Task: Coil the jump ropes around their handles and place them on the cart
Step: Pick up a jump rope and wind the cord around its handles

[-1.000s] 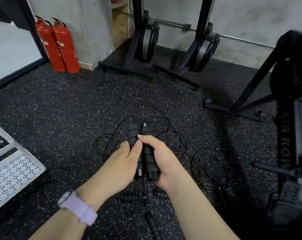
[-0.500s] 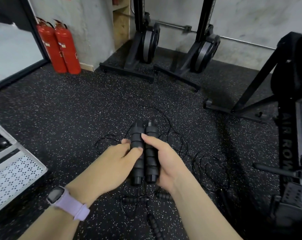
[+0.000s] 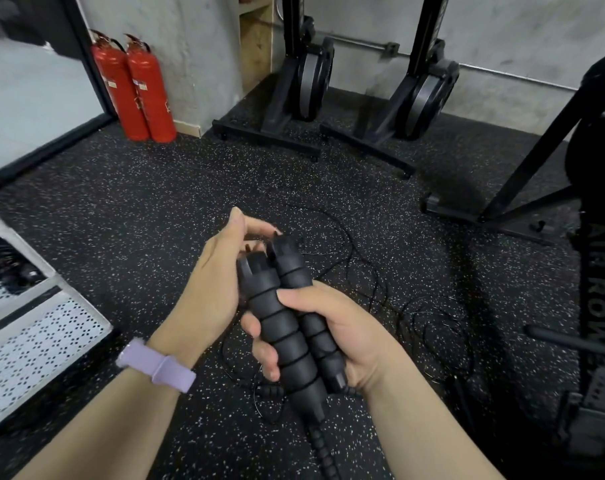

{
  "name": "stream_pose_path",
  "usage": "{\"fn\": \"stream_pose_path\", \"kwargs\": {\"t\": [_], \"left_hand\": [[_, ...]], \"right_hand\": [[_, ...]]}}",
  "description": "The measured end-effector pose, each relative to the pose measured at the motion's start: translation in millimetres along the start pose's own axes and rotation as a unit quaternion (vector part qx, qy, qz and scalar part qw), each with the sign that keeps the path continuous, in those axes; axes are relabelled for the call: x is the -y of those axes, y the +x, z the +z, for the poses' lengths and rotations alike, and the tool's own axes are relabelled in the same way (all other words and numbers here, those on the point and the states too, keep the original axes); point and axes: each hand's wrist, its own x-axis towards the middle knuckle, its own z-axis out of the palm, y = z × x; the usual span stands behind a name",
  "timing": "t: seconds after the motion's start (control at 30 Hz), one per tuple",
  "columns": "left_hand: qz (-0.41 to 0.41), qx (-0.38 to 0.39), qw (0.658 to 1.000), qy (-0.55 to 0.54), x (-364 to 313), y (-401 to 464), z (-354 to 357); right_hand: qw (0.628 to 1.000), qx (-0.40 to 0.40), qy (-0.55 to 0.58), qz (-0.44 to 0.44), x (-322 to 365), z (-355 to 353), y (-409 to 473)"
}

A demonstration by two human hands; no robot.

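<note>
two handles (image 3: 287,320) gripped by right hand (image 3: 332,327); left hand (image 3: 214,282) touches tops

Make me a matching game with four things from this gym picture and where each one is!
Things:
1. fire extinguishers
2. jump rope handles
3. purple watch
4. loose black ropes

Places:
A. on the left wrist
B. lying on the speckled floor
C. standing by the wall
D. gripped in the right hand

Pairs: 1-C, 2-D, 3-A, 4-B

One head-worn camera looks forward and down, close over the hands, toward the speckled floor (image 3: 127,216) and far wall (image 3: 501,26).
</note>
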Motion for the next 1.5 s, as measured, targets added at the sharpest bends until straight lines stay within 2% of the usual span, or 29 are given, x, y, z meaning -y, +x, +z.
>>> {"fn": "stream_pose_path", "kwargs": {"t": [0.1, 0.23, 0.43, 0.57, 0.73, 0.83, 0.93, 1.07, 1.2, 1.27, 1.33, 1.43, 1.5], "left_hand": [[0.02, -0.008, 1.0, 0.02, -4.4, 0.6, -2.8], [0.005, 0.054, 0.998, -0.035, -5.9, 1.5, -3.1], [-0.097, -0.116, 0.977, -0.152, -6.5, 10.6, -0.8], [-0.116, -0.174, 0.961, -0.18, -12.1, 13.0, -1.1], [-0.099, -0.162, 0.976, -0.106, -9.3, 15.7, -5.7], [-0.039, -0.167, 0.985, 0.03, -9.1, 10.5, -6.4], [0.011, -0.184, 0.98, 0.08, -6.1, 8.3, -7.9], [-0.002, -0.148, 0.982, 0.122, 3.3, 3.9, 3.5], [0.019, -0.06, 0.963, 0.262, 8.0, 0.8, 9.2], [0.014, 0.002, 0.948, 0.319, 7.1, 0.8, 8.2], [0.013, 0.044, 0.918, 0.395, 8.6, -2.2, 6.8], [0.024, 0.071, 0.856, 0.512, 11.7, -7.0, 3.2], [0.036, 0.087, 0.815, 0.572, 12.3, -8.3, 1.0]], "right_hand": [[0.999, 0.028, 0.019, 0.023, -1.2, -1.7, -2.2], [0.996, 0.065, 0.022, 0.057, 0.2, -2.8, -6.4], [0.991, 0.103, 0.052, 0.069, -3.4, -1.0, -3.2], [0.984, 0.141, 0.039, 0.097, -4.6, -3.2, -3.5], [0.983, 0.145, 0.039, 0.11, -3.7, -5.7, -4.1], [0.985, 0.137, 0.036, 0.093, -2.2, -8.4, -4.3], [0.989, 0.127, 0.033, 0.07, -1.1, -6.9, -5.0], [0.992, 0.111, 0.056, 0.033, -2.2, -7.2, -4.3], [0.997, 0.041, 0.061, -0.027, -0.2, -16.6, -2.2], [0.997, -0.041, 0.016, -0.057, 1.4, -19.8, -2.5], [0.986, -0.136, -0.068, -0.069, 1.1, -23.0, -1.0], [0.93, -0.264, -0.253, -0.043, -3.3, -28.0, 3.1], [0.885, -0.311, -0.345, -0.025, -6.9, -28.2, 5.4]]}}
